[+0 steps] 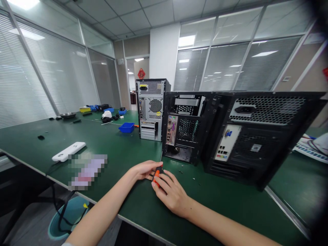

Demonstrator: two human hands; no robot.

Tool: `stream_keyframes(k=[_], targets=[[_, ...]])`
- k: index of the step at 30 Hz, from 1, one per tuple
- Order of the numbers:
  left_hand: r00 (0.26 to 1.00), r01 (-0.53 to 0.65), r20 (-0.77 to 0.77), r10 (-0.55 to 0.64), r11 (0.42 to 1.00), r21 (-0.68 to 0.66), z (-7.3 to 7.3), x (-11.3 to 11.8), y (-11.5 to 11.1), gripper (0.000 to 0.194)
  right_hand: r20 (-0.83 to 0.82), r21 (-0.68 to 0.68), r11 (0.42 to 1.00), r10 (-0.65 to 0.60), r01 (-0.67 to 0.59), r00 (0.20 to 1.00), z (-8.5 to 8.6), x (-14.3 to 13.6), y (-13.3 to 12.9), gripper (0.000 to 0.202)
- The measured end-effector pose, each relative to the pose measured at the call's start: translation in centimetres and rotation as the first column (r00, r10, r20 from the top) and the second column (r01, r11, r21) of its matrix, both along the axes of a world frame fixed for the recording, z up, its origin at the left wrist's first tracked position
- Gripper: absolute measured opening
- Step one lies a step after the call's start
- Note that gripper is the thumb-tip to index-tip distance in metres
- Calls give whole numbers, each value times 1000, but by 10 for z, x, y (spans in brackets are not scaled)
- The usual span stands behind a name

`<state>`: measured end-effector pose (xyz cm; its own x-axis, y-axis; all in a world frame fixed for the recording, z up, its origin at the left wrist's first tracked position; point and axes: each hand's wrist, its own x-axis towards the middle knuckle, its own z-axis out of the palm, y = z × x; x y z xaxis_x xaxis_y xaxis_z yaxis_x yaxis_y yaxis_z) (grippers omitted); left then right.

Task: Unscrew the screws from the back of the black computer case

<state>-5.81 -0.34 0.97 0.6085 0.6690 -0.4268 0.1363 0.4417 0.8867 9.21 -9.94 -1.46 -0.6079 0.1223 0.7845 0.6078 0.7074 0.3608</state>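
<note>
Close to the table's front edge, both hands are together on a small orange-and-black tool (156, 178). My left hand (145, 169) has its thumb and fingers closed around the far, dark end. My right hand (172, 192) curls its fingers over the near, orange part. Much of the tool is covered by fingers, so its exact kind does not show. Just beyond the hands stands an open black computer case (191, 118), its rear facing me. Several tiny screws or bits (181, 171) lie on the green tabletop (205, 205) right of the hands.
A larger black computer case (258, 140) stands at the right, a silver-backed one (151, 109) farther back. On the left are a white power strip (69, 151) and a blurred-out flat item (88, 172). A blue bin (126, 127) sits mid-table; a teal bucket (55, 223) is on the floor.
</note>
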Motion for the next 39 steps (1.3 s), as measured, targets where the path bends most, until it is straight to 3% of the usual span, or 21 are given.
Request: stream_keyframes(k=[10,20,31,39], targets=[[999,4,49,-2,999,-44,-2,-1,2,52,-44,41,998,-41,43,998,0,-1,0,9],[983,104,165,-78,982,-157,-4,-4,5,48,-73,73,994,-76,81,994,1,-1,0,10],[968,212,170,-182,961,-176,-4,-6,6,29,-67,48,998,-47,51,997,-8,1,3,10],[966,206,194,-170,961,-184,-4,-7,7,21,-88,42,997,-58,62,994,-7,-1,3,10]])
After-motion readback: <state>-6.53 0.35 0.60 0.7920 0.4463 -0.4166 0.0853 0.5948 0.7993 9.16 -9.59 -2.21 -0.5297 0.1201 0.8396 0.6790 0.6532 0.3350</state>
